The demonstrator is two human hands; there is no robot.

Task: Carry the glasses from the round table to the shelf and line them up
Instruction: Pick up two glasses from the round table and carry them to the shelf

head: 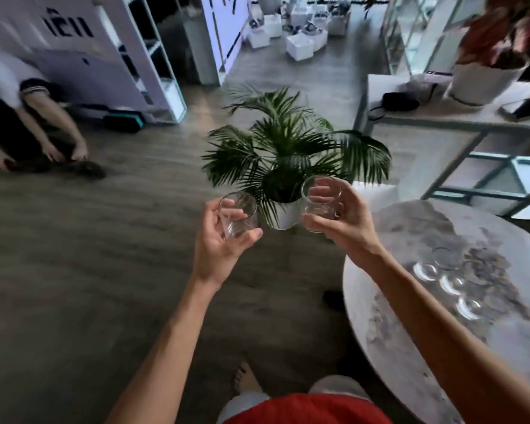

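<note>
Both hands (224, 240) (343, 221) hold empty glasses (239, 215) (318, 203).

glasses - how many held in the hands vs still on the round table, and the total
Held in the hands: 2, one in the left hand (left glass), one in the right hand (right glass)
On the round table: 3 (table glasses)
Total: 5

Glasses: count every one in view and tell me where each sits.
5 that I can make out. One in the left hand, one in the right hand, three in a row on the round table at. Blur may hide others.
</note>
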